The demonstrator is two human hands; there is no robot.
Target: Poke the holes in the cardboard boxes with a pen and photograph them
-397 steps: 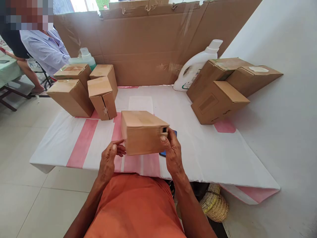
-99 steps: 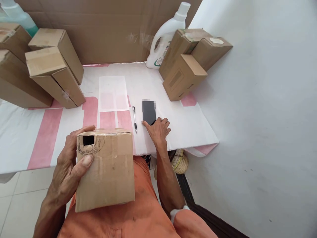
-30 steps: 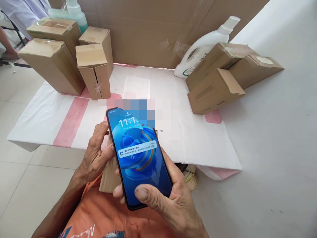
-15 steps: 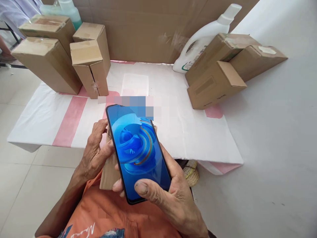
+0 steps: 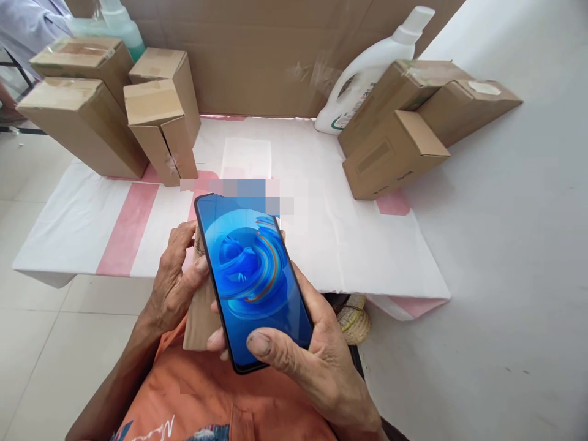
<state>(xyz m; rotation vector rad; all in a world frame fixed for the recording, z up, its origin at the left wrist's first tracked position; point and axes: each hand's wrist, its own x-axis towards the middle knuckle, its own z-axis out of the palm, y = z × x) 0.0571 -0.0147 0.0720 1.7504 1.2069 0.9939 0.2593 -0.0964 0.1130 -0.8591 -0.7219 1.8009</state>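
Note:
My right hand (image 5: 307, 361) grips a smartphone (image 5: 252, 278) with a lit blue swirl screen, thumb resting on its lower edge. Underneath the phone lies a small cardboard box (image 5: 198, 318) on my lap, mostly hidden by the phone. My left hand (image 5: 177, 278) clasps the box's left side, thumb against the phone's edge. Both hands are held in front of the near edge of the table (image 5: 73, 226), which is covered in white and pink paper.
Several cardboard boxes (image 5: 82, 116) stand at the table's back left, with a green bottle (image 5: 114, 21) behind. Three more boxes (image 5: 395, 153) and a white detergent jug (image 5: 367, 73) lean at the back right by a white wall. A cardboard sheet (image 5: 257, 55) backs the table. A woven basket (image 5: 353, 318) sits below.
The phone's lock-screen clock and notification have gone, leaving only the blue wallpaper. Both hands keep their hold on phone and box. The view has shifted slightly.

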